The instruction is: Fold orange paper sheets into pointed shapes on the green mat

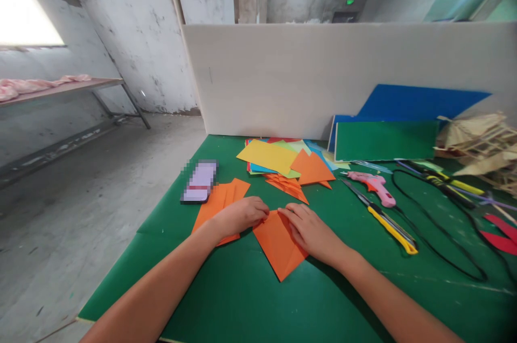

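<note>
Head view: orange paper [278, 249], left hand [245, 212] pinching it, right hand [309, 229] touching, grip unclear; phone [200, 181] near worktop [232, 300] left edge.

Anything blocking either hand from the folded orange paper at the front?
Nothing visible. The left hand and right hand are both right at the far end of the folded orange paper. The creased orange paper lies off to the left, not in between.
</note>
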Action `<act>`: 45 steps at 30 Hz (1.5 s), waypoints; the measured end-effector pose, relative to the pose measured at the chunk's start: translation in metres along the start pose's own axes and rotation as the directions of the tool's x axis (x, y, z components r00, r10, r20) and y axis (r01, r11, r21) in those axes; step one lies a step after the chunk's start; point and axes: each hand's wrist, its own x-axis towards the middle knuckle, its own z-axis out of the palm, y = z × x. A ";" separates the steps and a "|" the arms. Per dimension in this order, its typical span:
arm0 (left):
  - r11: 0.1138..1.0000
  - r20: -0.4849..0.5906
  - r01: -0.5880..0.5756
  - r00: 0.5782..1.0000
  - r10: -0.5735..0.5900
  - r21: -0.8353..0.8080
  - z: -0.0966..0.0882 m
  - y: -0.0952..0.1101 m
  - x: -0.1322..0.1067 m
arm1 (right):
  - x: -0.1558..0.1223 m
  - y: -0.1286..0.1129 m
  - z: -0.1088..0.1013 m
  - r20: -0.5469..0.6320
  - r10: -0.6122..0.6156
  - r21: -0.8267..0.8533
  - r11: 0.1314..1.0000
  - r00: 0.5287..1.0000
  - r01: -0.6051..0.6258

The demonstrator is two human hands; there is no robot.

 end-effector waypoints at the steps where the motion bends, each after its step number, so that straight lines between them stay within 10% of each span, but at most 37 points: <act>1: 1.000 -0.004 0.003 1.000 -0.003 -0.009 0.000 0.000 0.000 | 0.000 0.000 0.000 -0.001 -0.002 0.001 1.000 1.000 0.002; 45: 1.000 -0.023 0.004 1.000 -0.005 -0.028 0.001 0.002 0.005 | 0.002 -0.002 -0.002 0.011 0.000 -0.022 1.000 1.000 0.001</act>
